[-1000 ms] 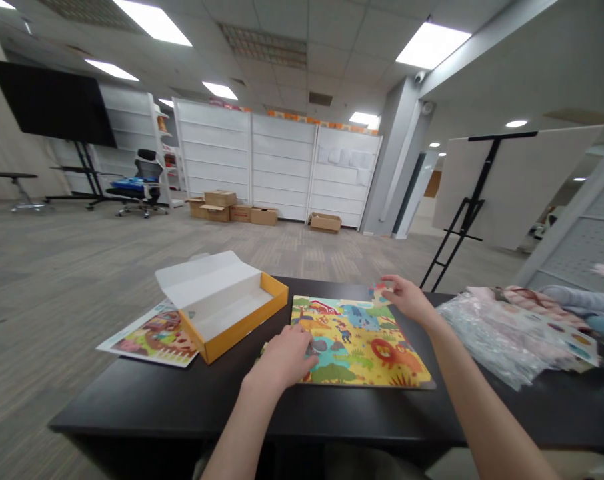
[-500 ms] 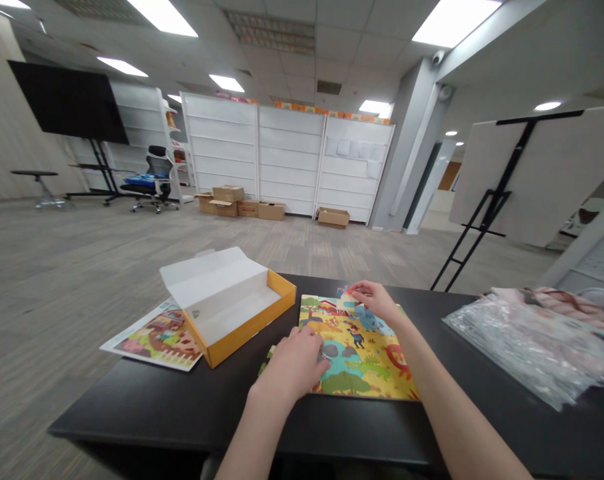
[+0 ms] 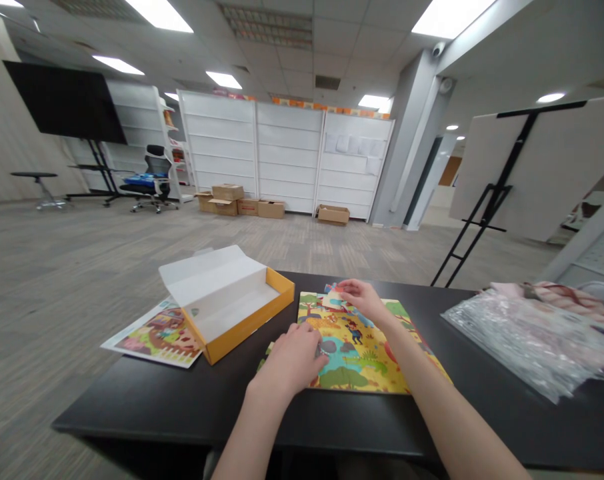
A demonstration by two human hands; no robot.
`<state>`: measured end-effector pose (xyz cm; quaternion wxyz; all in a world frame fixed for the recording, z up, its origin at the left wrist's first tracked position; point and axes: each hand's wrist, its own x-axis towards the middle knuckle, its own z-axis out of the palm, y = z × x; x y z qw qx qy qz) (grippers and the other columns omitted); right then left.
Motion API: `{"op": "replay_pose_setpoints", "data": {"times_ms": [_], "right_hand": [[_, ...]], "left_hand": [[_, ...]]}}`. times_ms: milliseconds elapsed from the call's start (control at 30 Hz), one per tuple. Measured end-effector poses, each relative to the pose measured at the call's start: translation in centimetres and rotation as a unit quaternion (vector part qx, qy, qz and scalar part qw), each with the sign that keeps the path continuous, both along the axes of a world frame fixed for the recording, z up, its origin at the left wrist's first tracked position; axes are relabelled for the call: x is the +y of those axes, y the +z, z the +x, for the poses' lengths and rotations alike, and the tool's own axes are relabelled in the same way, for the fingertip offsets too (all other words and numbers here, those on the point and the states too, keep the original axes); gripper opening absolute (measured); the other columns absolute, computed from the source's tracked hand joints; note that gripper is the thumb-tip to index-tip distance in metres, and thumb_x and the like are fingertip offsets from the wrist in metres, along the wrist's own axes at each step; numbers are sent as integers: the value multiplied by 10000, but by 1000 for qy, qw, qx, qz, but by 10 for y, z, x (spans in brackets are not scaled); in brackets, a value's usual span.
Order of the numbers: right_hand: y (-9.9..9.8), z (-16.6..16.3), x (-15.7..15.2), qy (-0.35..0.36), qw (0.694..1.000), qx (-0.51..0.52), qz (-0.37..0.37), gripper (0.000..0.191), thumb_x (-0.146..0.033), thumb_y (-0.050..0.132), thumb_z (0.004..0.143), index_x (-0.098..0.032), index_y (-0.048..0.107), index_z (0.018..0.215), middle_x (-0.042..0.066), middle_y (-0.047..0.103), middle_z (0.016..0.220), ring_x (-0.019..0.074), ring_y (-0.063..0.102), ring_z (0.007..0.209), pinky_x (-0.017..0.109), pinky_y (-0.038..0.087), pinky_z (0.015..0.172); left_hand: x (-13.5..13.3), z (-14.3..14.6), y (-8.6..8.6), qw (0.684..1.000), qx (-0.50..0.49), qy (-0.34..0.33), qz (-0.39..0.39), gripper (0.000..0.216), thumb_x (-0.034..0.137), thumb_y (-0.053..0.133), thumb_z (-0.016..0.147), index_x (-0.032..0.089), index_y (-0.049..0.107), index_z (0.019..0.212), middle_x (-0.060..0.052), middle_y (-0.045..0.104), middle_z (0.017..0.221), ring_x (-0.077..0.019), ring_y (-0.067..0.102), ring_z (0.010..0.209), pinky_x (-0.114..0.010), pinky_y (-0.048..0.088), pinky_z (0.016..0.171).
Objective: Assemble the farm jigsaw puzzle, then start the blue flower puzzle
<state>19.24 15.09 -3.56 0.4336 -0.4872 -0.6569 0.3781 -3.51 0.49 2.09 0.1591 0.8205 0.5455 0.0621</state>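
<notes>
A brightly coloured jigsaw puzzle (image 3: 369,373) with animals, trees and a pond lies flat on the black table. My right hand (image 3: 363,300) pinches a puzzle piece (image 3: 333,297) with pale, blue and red parts over the puzzle's far left part. My left hand (image 3: 298,350) lies over the puzzle's left edge, its fingers curved and the thumb apart; nothing shows in its grip. Green puzzle pieces (image 3: 268,352) peek out just left of that hand, partly hidden by it.
An open yellow box (image 3: 255,321) with a white inside stands on the table (image 3: 182,407) to the left, partly over a printed picture sheet (image 3: 157,337). At the right lies a clear plastic bag (image 3: 527,340) with pinkish contents. An easel (image 3: 482,207) stands beyond.
My right hand has moved left over the puzzle's far part, carrying the puzzle piece with it. More of the puzzle's right side shows. My left hand has stayed nearly in place.
</notes>
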Motion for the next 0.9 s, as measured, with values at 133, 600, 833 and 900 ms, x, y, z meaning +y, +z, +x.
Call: {"op": "replay_pose_setpoints", "data": {"times_ms": [133,600,833,900], "right_hand": [[0,-6,-1,6,1000,1,7,362,-264,707,717,-203,665,1072,21,715,837,156,678,686,283,573,637],[5,-3,-10,-11,1000,-25,-15,272,-399,698,732,-197,612,894,-31,610,727,123,605,547,255,514,514],[9,5,-12,-31,999,-14,6,388,-409,697,707,-211,574,1017,-39,606,741,122,577,617,244,492,553],[11,7,-14,-34,999,0,-2,509,-376,691,709,-241,552,1180,-38,614,806,128,610,642,266,534,586]], "left_hand": [[1,0,-1,1000,2,0,5,277,308,550,896,187,700,1096,-114,655,1195,-315,594,1147,-437,537,922],[2,-1,-6,1000,-6,0,8,292,328,545,888,189,699,1093,-116,652,1207,-312,579,1155,-426,533,917],[-1,-4,-4,1000,-12,-8,-1,301,328,560,879,193,691,1114,-112,647,1230,-316,576,1168,-434,531,926],[-1,-4,-3,1000,-12,-6,0,303,324,560,878,195,691,1119,-112,645,1235,-317,577,1169,-437,529,930]]}}
